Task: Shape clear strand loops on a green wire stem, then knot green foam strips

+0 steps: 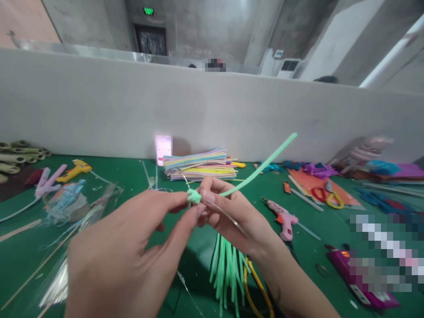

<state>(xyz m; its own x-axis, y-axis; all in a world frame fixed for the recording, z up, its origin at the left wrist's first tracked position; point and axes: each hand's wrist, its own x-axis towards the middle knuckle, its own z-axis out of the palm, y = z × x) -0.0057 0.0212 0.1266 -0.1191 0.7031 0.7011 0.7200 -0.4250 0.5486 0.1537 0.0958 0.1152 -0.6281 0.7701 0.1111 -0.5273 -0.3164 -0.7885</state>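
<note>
Between my two hands is a light green pipe cleaner (274,154), its one end coiled into a small tight knot around a thin wire and its long free end rising to the upper right. My left hand (132,247) pinches the coiled part with thumb and forefinger. Thumb and fingers of my right hand (232,212) grip the same coil from the other side, the wire trailing along the palm. Beneath my right hand lies a bunch of green pipe cleaners (227,274), next to yellow-handled scissors (256,287) that are partly hidden.
Bundled pastel pipe cleaners (198,168) lie at the back beside a lit phone (164,150). A pink glue gun (281,218) and red-and-yellow scissors (327,196) are on the right. Another yellow glue gun (76,170) sits left. A white partition (99,101) closes off the green table.
</note>
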